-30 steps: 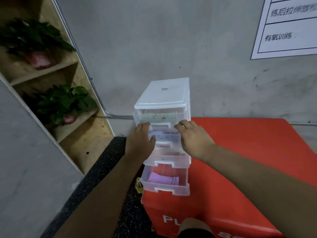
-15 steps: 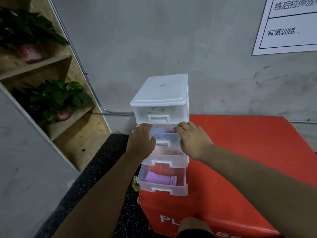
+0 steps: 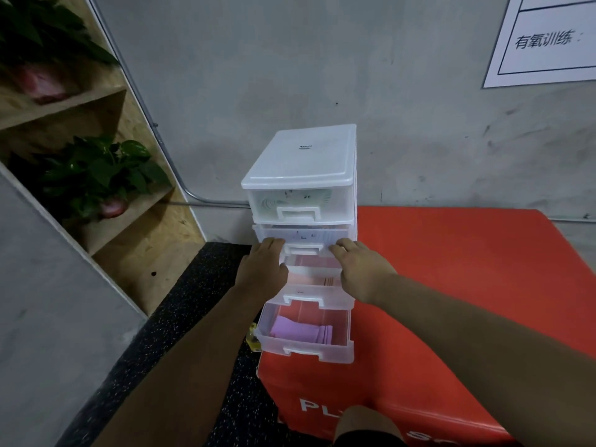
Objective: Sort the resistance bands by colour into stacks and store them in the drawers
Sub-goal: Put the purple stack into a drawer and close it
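While pressing the drawer [image 3: 303,235] ahead with flat, empty left hand [image 3: 263,269] and right hand [image 3: 361,272], risks jamming it askew through uneven push.

Probably a gym: plyo box [image 3: 451,285], rubber flooring [image 3: 180,317].

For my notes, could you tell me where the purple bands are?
Head view, lower centre: the purple bands lie in the pulled-out bottom drawer, over the red box.
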